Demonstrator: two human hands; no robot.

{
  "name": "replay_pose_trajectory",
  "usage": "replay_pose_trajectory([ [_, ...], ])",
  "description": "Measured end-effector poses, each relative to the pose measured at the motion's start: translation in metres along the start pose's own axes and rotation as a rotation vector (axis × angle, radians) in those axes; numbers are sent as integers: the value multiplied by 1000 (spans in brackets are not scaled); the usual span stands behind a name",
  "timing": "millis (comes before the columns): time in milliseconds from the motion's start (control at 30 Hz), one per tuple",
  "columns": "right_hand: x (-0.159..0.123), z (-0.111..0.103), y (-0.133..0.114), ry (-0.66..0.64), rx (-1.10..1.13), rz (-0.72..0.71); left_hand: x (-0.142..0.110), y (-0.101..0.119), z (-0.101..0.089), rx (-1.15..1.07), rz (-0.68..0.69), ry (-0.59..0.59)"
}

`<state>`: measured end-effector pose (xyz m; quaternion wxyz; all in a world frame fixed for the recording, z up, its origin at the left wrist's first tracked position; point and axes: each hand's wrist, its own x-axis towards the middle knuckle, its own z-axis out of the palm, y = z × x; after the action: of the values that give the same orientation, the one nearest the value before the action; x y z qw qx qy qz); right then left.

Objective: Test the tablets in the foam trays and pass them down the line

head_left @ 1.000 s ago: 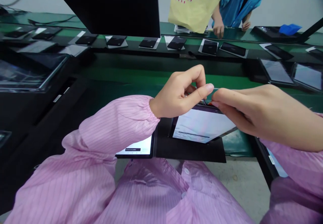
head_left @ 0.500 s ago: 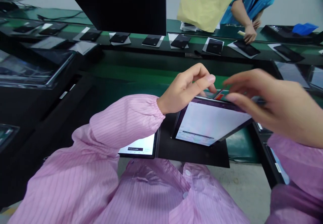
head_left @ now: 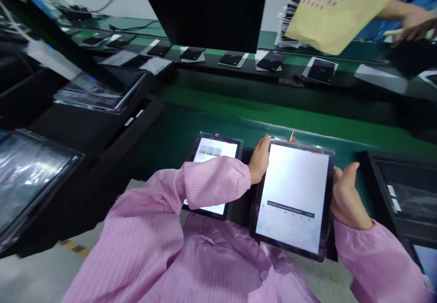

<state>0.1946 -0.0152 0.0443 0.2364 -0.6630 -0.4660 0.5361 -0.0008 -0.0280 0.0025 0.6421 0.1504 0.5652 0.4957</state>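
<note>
I hold a tablet [head_left: 292, 194] with a lit white screen by its two long sides, in front of my chest. My left hand [head_left: 259, 159] grips its left edge, fingers curled behind it. My right hand [head_left: 346, 198] grips the right edge, thumb up along the frame. A clear film with a small red tab covers the tablet's top edge. A second lit tablet [head_left: 213, 157] lies on the green bench to the left, partly hidden by my pink left sleeve.
A big black monitor [head_left: 208, 7] hangs above the green conveyor [head_left: 239, 112]. Several dark phones on white cards [head_left: 271, 60] line the far belt. Trays of bagged tablets [head_left: 99, 89] stand at the left and right. Another person's hand and a yellow sheet [head_left: 341, 7] are at the top right.
Both hands left the tablet's top edge and moved to its sides. The tablet came up off the black mat toward me, and my view swung left and down.
</note>
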Motion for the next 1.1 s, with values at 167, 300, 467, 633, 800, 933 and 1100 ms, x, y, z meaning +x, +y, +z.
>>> replay_pose_trajectory([
  [167, 4, 7, 50, 297, -142, -202, -9, 16, -51, 277, 81, 56],
  [300, 4, 10, 60, 123, -667, -576, -28, 51, -117, 1012, 535, 40],
  [467, -3, 25, 49, 3, -1022, -678, -42, 49, -175, 1526, 534, 152],
  [633, -10, 21, 47, 103, -1031, -706, -42, 38, -177, 1622, 564, 52],
  [800, -13, 25, 50, 93, -1141, -575, -22, 34, -168, 1627, 599, 19],
  [933, -48, 19, 47, -15, -1084, -682, -32, 34, -164, 1626, 569, -66],
  [1100, -81, 9, 40, 29, -934, -776, -96, 46, -171, 1409, 636, -415],
])
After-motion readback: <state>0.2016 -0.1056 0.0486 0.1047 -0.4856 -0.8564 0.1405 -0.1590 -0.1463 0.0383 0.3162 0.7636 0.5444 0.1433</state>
